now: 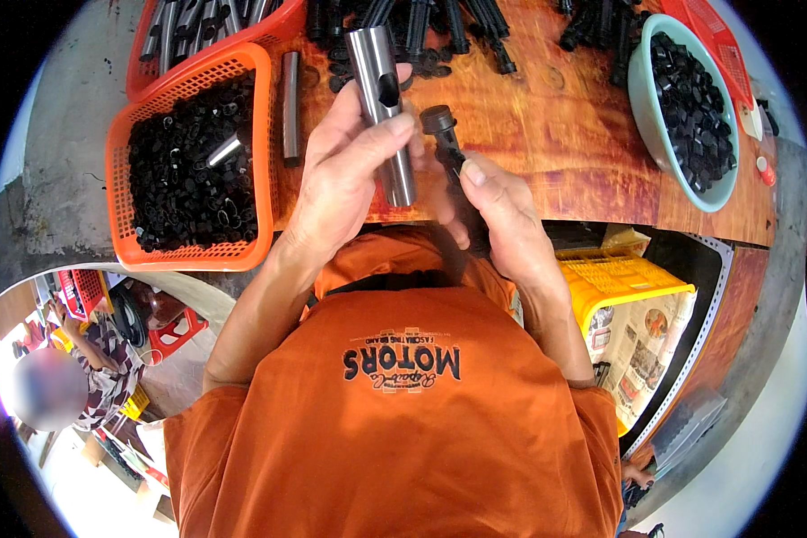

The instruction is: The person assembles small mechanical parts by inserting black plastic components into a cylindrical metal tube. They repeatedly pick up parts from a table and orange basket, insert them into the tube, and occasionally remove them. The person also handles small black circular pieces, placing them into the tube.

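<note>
A shiny metal tube (368, 58) with an oval cut-out in its side stands tilted in my left hand (341, 166), whose thumb and fingers wrap round it. To its right, my right hand (508, 211) is closed on a black plastic rod (448, 139) with a round, wider head at its upper end. The rod's lower part is dark and partly hidden by the fingers. Tube and rod are side by side and apart, above the near edge of the wooden table (565, 134). Another metal tube (291, 108) lies on the table left of my left hand.
An orange basket (263, 152) of small black parts stands at left; behind it, a red basket (134, 72) holds metal tubes. Black rods (417, 31) lie at the back. A pale blue bowl (641, 108) of black caps sits right, above a yellow crate (587, 291). Another person (108, 377) is far left.
</note>
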Motion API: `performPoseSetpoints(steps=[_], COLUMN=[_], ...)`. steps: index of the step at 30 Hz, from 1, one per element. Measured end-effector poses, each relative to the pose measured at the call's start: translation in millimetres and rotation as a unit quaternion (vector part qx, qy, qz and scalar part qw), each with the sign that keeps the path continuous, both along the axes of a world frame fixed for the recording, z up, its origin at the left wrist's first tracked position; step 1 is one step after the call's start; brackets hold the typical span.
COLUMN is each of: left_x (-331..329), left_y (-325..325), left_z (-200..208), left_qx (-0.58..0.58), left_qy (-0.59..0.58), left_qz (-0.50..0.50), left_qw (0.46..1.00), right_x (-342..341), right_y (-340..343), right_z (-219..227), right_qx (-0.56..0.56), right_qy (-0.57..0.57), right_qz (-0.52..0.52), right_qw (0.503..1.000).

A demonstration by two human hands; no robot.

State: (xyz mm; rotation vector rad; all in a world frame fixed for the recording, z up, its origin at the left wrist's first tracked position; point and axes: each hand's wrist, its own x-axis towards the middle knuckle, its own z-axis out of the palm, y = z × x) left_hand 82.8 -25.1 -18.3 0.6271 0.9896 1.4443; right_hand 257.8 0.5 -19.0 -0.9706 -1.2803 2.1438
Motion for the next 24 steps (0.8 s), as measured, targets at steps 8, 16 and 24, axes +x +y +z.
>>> performPoseSetpoints(steps=[8, 16, 24], left_x=[-13, -8, -1], left_y=[0, 4, 4], left_z=[-14, -9, -3], left_qx=[0.013, -0.007, 0.003], left_qy=[-0.057, -0.035, 0.054], left_qz=[0.023, 0.034, -0.032], left_qw=[0.998, 0.999, 0.998], right_x=[-4, 0, -1], right_y=[-5, -5, -7], right_z=[1, 0, -1], right_qx=[-0.022, -0.038, -0.012], right_qy=[-0.019, -0.017, 0.010], right_qz=[-0.038, -0.024, 0.007], right_qw=[0.999, 0.999, 1.000])
